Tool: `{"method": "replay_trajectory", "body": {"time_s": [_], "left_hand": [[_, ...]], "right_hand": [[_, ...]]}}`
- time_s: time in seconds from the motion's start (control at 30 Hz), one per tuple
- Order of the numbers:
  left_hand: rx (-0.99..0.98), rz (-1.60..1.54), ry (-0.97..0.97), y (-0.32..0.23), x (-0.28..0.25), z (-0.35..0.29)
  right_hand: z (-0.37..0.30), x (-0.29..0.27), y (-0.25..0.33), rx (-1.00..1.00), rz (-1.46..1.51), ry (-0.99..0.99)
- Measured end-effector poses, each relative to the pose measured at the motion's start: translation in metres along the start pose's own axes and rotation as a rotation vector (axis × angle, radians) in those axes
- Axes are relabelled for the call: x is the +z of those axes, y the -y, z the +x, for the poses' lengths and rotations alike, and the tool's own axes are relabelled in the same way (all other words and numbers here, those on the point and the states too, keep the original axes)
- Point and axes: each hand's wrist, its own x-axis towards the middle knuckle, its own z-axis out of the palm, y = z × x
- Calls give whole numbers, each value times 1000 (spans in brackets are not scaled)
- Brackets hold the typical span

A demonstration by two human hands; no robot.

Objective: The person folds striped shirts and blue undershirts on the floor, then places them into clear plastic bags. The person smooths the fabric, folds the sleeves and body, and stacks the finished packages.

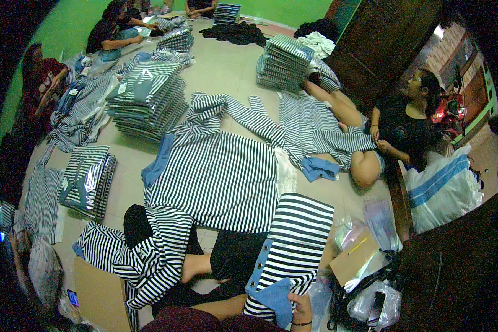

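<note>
A folded black-and-white striped shirt (pixel 297 238) with a blue collar and buttoned placket stands tilted in front of me. My right hand (pixel 300 311) grips its blue collar (pixel 273 300) at the lower edge, a dark bracelet on the wrist. From the lower edge my left forearm reaches across to the same shirt, and the hand is hidden behind the cloth. Beyond it, another striped shirt (pixel 216 177) lies spread on the floor. A crumpled striped shirt (pixel 149 249) drapes over the left side of my lap, beside a brown cardboard sheet (pixel 102 290).
Stacks of bagged striped shirts (pixel 149 105) stand on the tiles, with a smaller stack (pixel 88 180) at left. A co-worker (pixel 404 122) at right handles a striped shirt (pixel 310 122). Plastic bags (pixel 373 304) and a brown card (pixel 355 257) lie near my right. Others sit far left.
</note>
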Motion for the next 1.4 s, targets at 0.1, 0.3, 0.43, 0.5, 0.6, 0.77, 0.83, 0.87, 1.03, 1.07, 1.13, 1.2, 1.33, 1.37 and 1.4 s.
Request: {"method": "replay_trajectory", "body": {"time_s": [0.1,0.3,0.43,0.5,0.6,0.77,0.83,0.87,1.03,1.07,1.13,1.2,1.33,1.37,1.4], "left_hand": [[-4,4,3,1,1,-1],[-20,33,30,4,-1,-5],[-24,43,47,7,1,-9],[-32,44,53,7,2,-11],[-31,51,65,9,2,-14],[-43,69,77,13,0,-20],[-49,75,85,14,-1,-21],[-54,78,94,14,-1,-21],[-59,93,113,14,-3,-20],[-58,100,121,14,-4,-20],[-65,108,130,14,-6,-21],[-69,118,141,13,-9,-21],[-75,140,156,11,-19,-22],[-78,149,162,11,-23,-23],[-80,162,169,12,-27,-26]], "right_hand": [[-1,4,2,-1,-31,-12],[-9,1,2,46,-43,-61],[-3,-17,-18,73,-37,-100],[3,-23,-27,-9,-129,-204],[3,-26,-28,0,-151,-134],[-4,-15,-21,-46,-126,-93],[-5,-10,-19,-12,-192,-198],[-5,-8,-17,-10,-157,-122],[-13,-1,-4,27,4,4],[-14,2,-2,63,-31,-33],[-14,8,-2,-18,-60,-22],[-13,11,-4,67,-48,-38],[-15,2,-17,203,64,7],[-10,0,-23,144,-123,35],[-5,-4,-29,116,-162,77]]}}
